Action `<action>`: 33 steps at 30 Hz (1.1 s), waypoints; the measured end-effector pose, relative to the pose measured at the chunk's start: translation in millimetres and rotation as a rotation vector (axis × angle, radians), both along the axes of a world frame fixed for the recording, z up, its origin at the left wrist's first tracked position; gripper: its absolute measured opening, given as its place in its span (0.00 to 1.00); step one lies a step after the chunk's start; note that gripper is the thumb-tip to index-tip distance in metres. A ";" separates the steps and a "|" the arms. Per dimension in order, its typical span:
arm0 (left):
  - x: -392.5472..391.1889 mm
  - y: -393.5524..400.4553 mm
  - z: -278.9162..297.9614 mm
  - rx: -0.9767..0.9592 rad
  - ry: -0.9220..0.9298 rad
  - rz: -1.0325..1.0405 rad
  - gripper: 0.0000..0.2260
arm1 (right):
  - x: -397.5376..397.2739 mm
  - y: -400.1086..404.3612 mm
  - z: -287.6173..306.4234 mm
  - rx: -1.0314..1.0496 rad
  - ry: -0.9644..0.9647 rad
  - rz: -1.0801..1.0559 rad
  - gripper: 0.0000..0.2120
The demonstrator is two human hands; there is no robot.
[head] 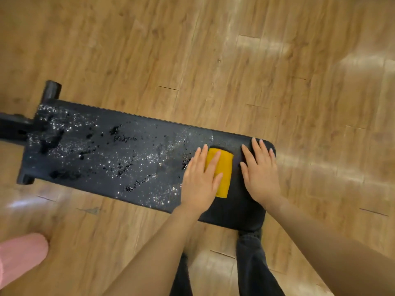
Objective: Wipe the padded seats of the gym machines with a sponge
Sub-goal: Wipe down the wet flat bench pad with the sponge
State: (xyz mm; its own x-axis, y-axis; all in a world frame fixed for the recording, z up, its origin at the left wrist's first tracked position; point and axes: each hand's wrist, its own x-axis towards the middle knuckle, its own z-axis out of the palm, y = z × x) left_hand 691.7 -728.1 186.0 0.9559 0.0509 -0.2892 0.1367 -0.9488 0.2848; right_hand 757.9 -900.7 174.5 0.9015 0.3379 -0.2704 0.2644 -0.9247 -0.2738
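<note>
Since the yellow sponge looks soft, I press my flat, spread left hand on top; my right hand lies splayed, bracing the wet bench pad.

Sponge lies on the bench pad, under the left hand; right hand rests just beside

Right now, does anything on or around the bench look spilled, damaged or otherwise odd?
Yes: the black bench pad is scattered with glistening droplets and dark wet blotches from its left end almost up to the yellow sponge under the left hand. The part under the right hand looks dry. No damage shows.
</note>
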 end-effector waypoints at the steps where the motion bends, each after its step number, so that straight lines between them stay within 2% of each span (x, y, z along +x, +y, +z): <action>1: -0.2 -7.4 -6.1 0.025 0.007 -0.025 0.26 | 5.0 -1.4 -3.6 0.008 -0.007 0.003 0.25; 9: -10.9 -31.9 -30.6 0.225 -0.089 0.005 0.30 | 1.6 9.9 -24.9 0.004 -0.139 -0.066 0.24; 15: 44.9 -12.5 -40.3 0.156 -0.144 -0.008 0.24 | 0.2 9.2 -29.6 -0.026 -0.191 -0.052 0.25; 20: 76.5 -7.2 -42.8 0.086 -0.150 0.083 0.23 | 0.2 10.0 -31.8 -0.022 -0.204 -0.059 0.25; 26: -41.4 -20.1 -32.1 0.078 -0.081 0.112 0.29 | -1.0 10.6 -31.5 -0.016 -0.225 -0.060 0.25; 28: -58.1 -22.1 -32.1 0.106 -0.082 0.128 0.28 | -1.6 11.0 -31.1 -0.016 -0.230 -0.061 0.25; 33: 30.1 -9.4 -38.3 0.055 -0.159 0.161 0.25 | -1.7 11.3 -30.9 -0.020 -0.234 -0.062 0.25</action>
